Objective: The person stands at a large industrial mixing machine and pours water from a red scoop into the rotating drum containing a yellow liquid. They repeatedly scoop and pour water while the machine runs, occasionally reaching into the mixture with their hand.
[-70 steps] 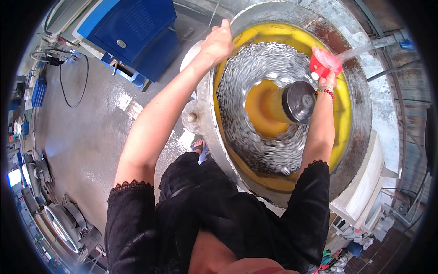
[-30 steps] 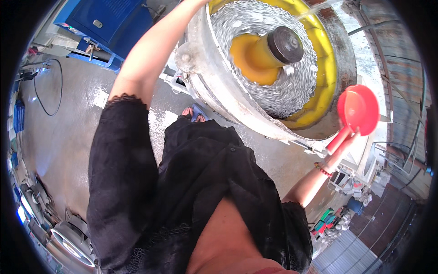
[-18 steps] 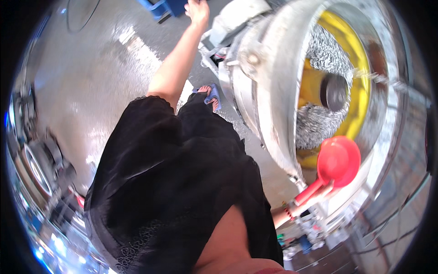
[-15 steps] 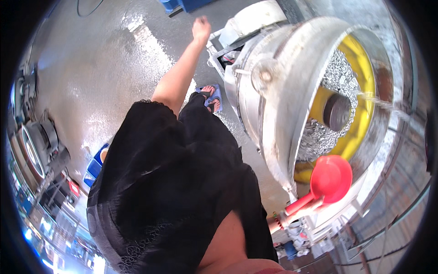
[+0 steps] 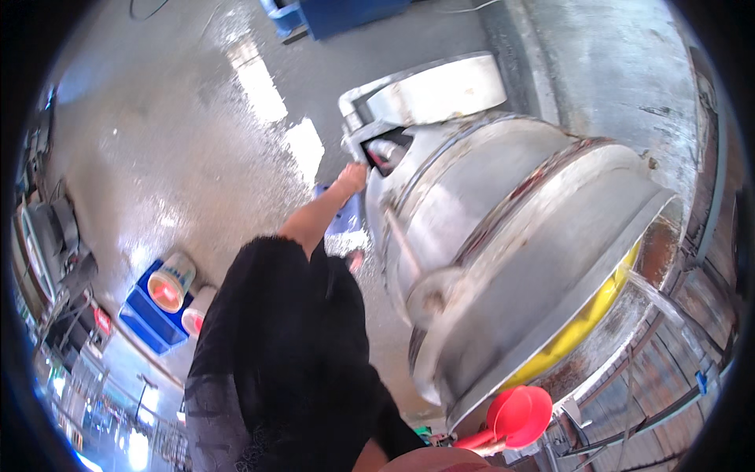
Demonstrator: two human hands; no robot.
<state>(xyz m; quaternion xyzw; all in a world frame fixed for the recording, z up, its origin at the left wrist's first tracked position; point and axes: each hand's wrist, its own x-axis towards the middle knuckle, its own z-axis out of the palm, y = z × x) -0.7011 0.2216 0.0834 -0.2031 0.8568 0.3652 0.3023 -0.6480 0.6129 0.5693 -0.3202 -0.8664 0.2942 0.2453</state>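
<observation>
At the lower right my right hand (image 5: 494, 448) is closed round the handle of a red plastic dipper (image 5: 523, 417). Most of that hand is hidden behind the handle and the dipper. The dipper is beside the rim of a big tilted metal drum (image 5: 543, 236). A strip of yellow lining (image 5: 582, 322) shows in the drum's mouth, but its contents are out of sight. My left hand (image 5: 355, 178), fingers curled, is by the pale machine frame (image 5: 373, 149) at the drum's far end. What it grips, if anything, cannot be made out.
A curved pale cover (image 5: 440, 88) lies beyond the drum. Blue bins (image 5: 346, 16) stand at the far edge. At the left are a blue crate (image 5: 149, 315) and white buckets (image 5: 171, 282). The floor (image 5: 157, 173) shines. A clear hose or water stream (image 5: 668, 303) runs by the mouth.
The view has swung, and the drum's mouth faces further away; the small metal pieces in it have gone from sight. My left hand has come nearer the frame. The dipper appears lower and further left.
</observation>
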